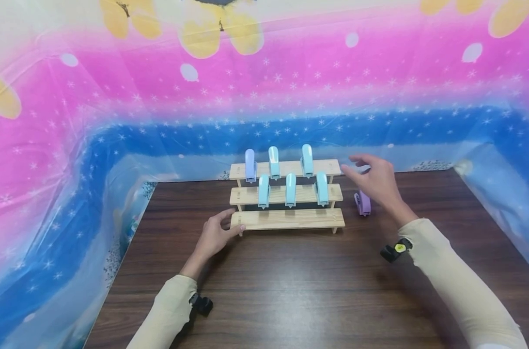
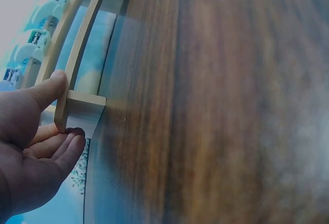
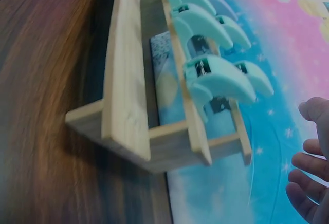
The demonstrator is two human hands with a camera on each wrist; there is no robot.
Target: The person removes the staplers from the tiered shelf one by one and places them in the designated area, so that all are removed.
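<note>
A three-tier wooden display stand [image 1: 286, 220] stands on the table. My left hand [image 1: 214, 235] grips the left end of its lowest step; in the left wrist view the thumb lies on one side of the board and the fingers bend around the other. Mint staplers such as this stapler [image 1: 290, 190] stand on the middle and top steps. A periwinkle stapler [image 1: 250, 165] is at the top step's left end. Beside the top step's right end my right hand [image 1: 375, 179] hovers, thumb and fingers apart, holding nothing. Below it, a purple stapler [image 1: 362, 203] rests on the table.
The dark wood table [image 1: 290, 291] extends in front of the stand. Behind it hangs a pink and blue patterned cloth [image 1: 264, 97], which also runs along both sides. The lowest step carries no stapler.
</note>
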